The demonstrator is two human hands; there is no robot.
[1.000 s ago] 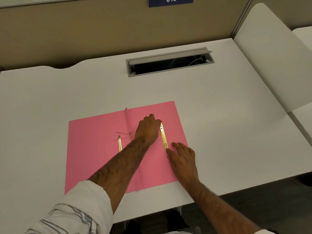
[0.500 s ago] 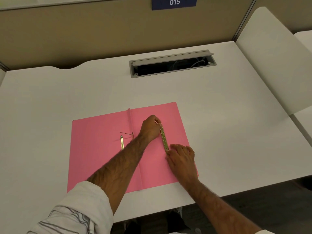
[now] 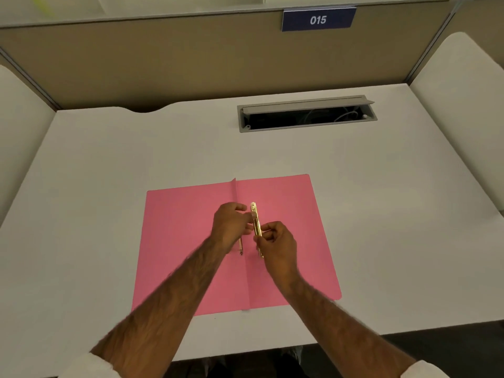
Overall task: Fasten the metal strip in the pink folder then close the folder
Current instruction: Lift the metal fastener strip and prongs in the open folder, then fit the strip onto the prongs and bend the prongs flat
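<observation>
The pink folder (image 3: 289, 214) lies open and flat on the white desk (image 3: 109, 173), its crease running toward me. A gold metal strip (image 3: 255, 222) is lifted just right of the crease, held by both hands. My left hand (image 3: 231, 227) pinches its upper part with the fingertips. My right hand (image 3: 278, 244) grips its lower part. A second thin gold prong (image 3: 240, 248) lies on the folder below my left hand, mostly hidden by it.
A grey cable hatch (image 3: 305, 113) with its lid up is set in the desk's far side. A beige partition (image 3: 163, 58) with a blue "015" label (image 3: 318, 19) stands behind. White side panels (image 3: 463, 118) flank the desk. The desk's front edge is near my elbows.
The strip, which lay flat on the right flap, is now lifted and moved left toward the crease. My right hand went from resting flat at its lower end to gripping it. The camera view shifted.
</observation>
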